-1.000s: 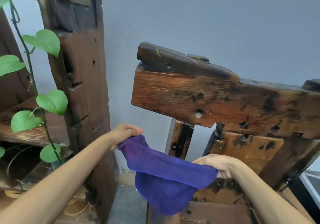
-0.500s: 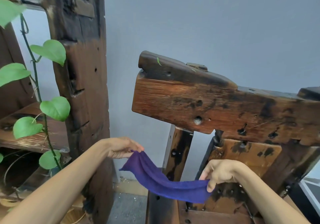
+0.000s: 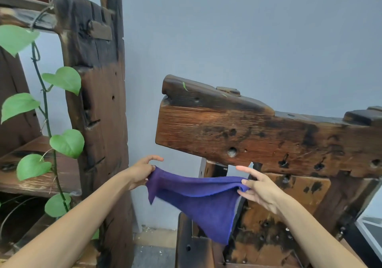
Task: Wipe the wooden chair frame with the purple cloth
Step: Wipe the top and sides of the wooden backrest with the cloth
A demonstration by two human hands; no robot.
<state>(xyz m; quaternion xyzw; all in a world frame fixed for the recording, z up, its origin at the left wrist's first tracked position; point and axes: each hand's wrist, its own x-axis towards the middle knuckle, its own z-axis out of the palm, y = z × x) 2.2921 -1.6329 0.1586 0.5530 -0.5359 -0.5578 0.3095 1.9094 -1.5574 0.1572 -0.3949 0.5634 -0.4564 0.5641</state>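
Note:
A purple cloth (image 3: pixel 198 199) hangs stretched between my two hands in front of the chair. My left hand (image 3: pixel 142 171) pinches its left corner. My right hand (image 3: pixel 258 188) pinches the right corner, with the forefinger sticking out. The cloth's lower point droops down over the chair's dark left post (image 3: pixel 192 245). The wooden chair frame (image 3: pixel 258 135) is rough, dark-stained timber; its thick top rail runs above the cloth from centre to the right edge. The cloth does not touch the top rail.
A tall dark wooden post (image 3: pixel 99 112) of a shelf unit stands at the left, with a green leafy vine (image 3: pixel 66 141) climbing in front of it. A grey wall is behind. A glass-sided box corner (image 3: pixel 370 226) shows at the lower right.
The cloth has been pulled open from a narrow band into a wider hanging sheet. Both hands rose slightly and stayed on its corners; the view tilted upward.

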